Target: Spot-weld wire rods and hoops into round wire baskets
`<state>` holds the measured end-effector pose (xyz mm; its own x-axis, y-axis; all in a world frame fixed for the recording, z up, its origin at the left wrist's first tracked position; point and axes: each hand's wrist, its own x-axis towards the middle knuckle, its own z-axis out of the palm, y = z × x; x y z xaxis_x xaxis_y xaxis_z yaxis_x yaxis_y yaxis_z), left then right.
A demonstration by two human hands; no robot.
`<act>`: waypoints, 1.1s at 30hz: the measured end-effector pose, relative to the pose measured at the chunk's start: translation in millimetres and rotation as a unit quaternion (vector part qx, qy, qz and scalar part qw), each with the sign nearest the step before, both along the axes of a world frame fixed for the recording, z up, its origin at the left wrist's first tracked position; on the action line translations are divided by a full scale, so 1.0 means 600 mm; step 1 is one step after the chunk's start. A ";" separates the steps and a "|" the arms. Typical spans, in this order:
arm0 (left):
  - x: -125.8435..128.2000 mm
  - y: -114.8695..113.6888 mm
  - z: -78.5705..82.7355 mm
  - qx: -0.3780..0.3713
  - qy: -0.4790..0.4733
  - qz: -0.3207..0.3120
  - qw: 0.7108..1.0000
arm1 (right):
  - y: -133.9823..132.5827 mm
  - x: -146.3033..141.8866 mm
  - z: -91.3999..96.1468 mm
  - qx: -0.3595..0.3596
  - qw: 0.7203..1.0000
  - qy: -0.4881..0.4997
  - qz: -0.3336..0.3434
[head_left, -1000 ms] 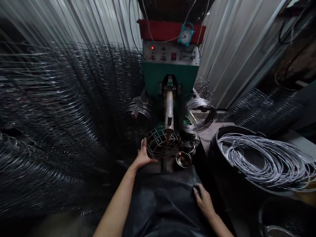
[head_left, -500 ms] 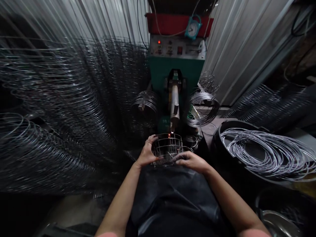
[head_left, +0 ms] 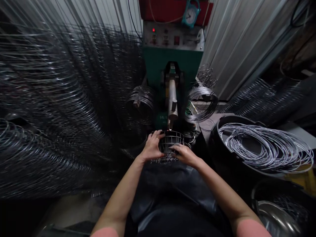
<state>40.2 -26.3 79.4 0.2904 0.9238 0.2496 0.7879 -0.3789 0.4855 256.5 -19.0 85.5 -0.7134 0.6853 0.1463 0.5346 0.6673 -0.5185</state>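
A round wire basket (head_left: 170,143) sits under the tip of a green spot welding machine's metal arm (head_left: 172,98). A small red glow shows where the arm tip meets the basket's far rim. My left hand (head_left: 152,147) grips the basket's left side, its fingers along the top wires and its thumb lower down. At the near right side, my right hand (head_left: 184,153) has its fingers bent round the wires; their tips are partly hidden. Below the basket, a dark apron (head_left: 172,194) covers my lap.
Tall stacks of wire rings (head_left: 61,89) fill the left. Wire coils (head_left: 202,102) hang beside the machine. On the right, a black tub (head_left: 217,138) holds wire rings (head_left: 266,144); a shiny metal bowl (head_left: 278,214) lies below. A blue clock (head_left: 190,15) hangs above the control panel (head_left: 182,36).
The basket has turned and tilted a little between my hands. My left hand has shifted right across its side, and my right hand has moved slightly left and up. The view has tipped downward.
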 end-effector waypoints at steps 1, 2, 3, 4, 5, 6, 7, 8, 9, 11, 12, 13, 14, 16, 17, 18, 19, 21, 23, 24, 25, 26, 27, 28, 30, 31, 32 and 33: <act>0.000 0.003 -0.001 -0.002 -0.001 0.002 1.000 | 0.002 0.000 -0.003 0.003 1.000 0.005 -0.001; 0.000 0.006 -0.003 -0.004 -0.001 0.003 1.000 | 0.004 -0.001 -0.006 0.005 1.000 0.010 -0.003; -0.001 0.009 -0.003 -0.005 -0.001 0.002 1.000 | 0.006 -0.003 -0.009 0.007 1.000 0.013 -0.004; -0.001 0.012 -0.004 -0.005 -0.002 0.000 1.000 | 0.007 -0.005 -0.011 0.009 1.000 0.013 -0.005; -0.002 0.015 -0.005 -0.005 -0.003 -0.001 1.000 | 0.009 -0.007 -0.012 0.010 1.000 0.010 -0.008; -0.003 0.018 -0.006 -0.004 -0.005 -0.003 1.000 | 0.010 -0.009 -0.012 0.011 1.000 0.005 -0.011; -0.003 0.021 -0.006 -0.004 -0.008 -0.003 1.000 | 0.011 -0.011 -0.011 0.011 1.000 -0.002 -0.015; -0.004 0.023 -0.006 -0.004 -0.011 -0.003 1.000 | 0.012 -0.012 -0.010 0.012 1.000 -0.010 -0.019; -0.004 0.026 -0.007 -0.006 -0.015 -0.004 1.000 | 0.013 -0.013 -0.008 0.013 0.999 -0.017 -0.025; -0.003 0.030 -0.007 -0.008 -0.025 -0.005 1.000 | 0.015 -0.015 -0.005 0.016 0.999 -0.029 -0.032; -0.003 0.032 -0.007 -0.007 -0.031 -0.007 0.999 | 0.017 -0.015 -0.003 0.018 0.999 -0.034 -0.034; -0.003 0.035 -0.007 -0.005 -0.038 -0.009 0.999 | 0.019 -0.016 -0.001 0.020 0.999 -0.038 -0.033; -0.003 0.037 -0.008 -0.002 -0.044 -0.011 0.999 | 0.022 -0.016 0.002 0.021 0.998 -0.041 -0.031; -0.005 0.043 -0.008 0.000 -0.055 -0.012 0.998 | 0.029 -0.018 0.006 0.026 0.998 -0.043 -0.026; -0.006 0.047 -0.009 -0.002 -0.058 -0.011 0.998 | 0.032 -0.019 0.009 0.028 0.998 -0.046 -0.025; -0.007 0.050 -0.010 -0.004 -0.061 -0.010 0.998 | 0.035 -0.020 0.011 0.030 0.998 -0.050 -0.025; -0.008 0.053 -0.012 -0.006 -0.064 -0.008 0.998 | 0.038 -0.021 0.012 0.032 0.998 -0.053 -0.026; -0.009 0.057 -0.016 -0.005 -0.072 -0.006 0.997 | 0.041 -0.023 0.011 0.033 0.997 -0.055 -0.031; -0.008 0.058 -0.019 -0.001 -0.075 -0.007 0.997 | 0.040 -0.023 0.007 0.033 0.997 -0.049 -0.040; -0.007 0.058 -0.021 0.002 -0.074 -0.005 0.997 | 0.038 -0.022 0.004 0.033 0.997 -0.047 -0.046; -0.005 0.057 -0.021 0.003 -0.071 0.000 0.997 | 0.037 -0.021 0.001 0.034 0.997 -0.048 -0.051; -0.003 0.057 -0.021 0.004 -0.068 0.006 0.998 | 0.036 -0.021 -0.002 0.036 0.996 -0.050 -0.058; -0.001 0.058 -0.020 0.006 -0.066 0.014 0.998 | 0.037 -0.020 -0.004 0.038 0.996 -0.052 -0.066; 0.000 0.060 -0.019 0.008 -0.064 0.023 0.998 | 0.039 -0.021 -0.004 0.040 0.995 -0.054 -0.074; 0.002 0.070 -0.016 0.008 -0.064 0.040 0.997 | 0.048 -0.025 -0.003 0.044 0.994 -0.052 -0.089; 0.003 0.077 -0.014 0.006 -0.066 0.049 0.997 | 0.054 -0.028 -0.001 0.044 0.993 -0.049 -0.097; 0.003 0.084 -0.013 0.002 -0.069 0.057 0.996 | 0.060 -0.031 0.001 0.044 0.992 -0.043 -0.108; 0.004 0.091 -0.013 -0.005 -0.074 0.064 0.995 | 0.064 -0.034 0.004 0.045 0.991 -0.032 -0.123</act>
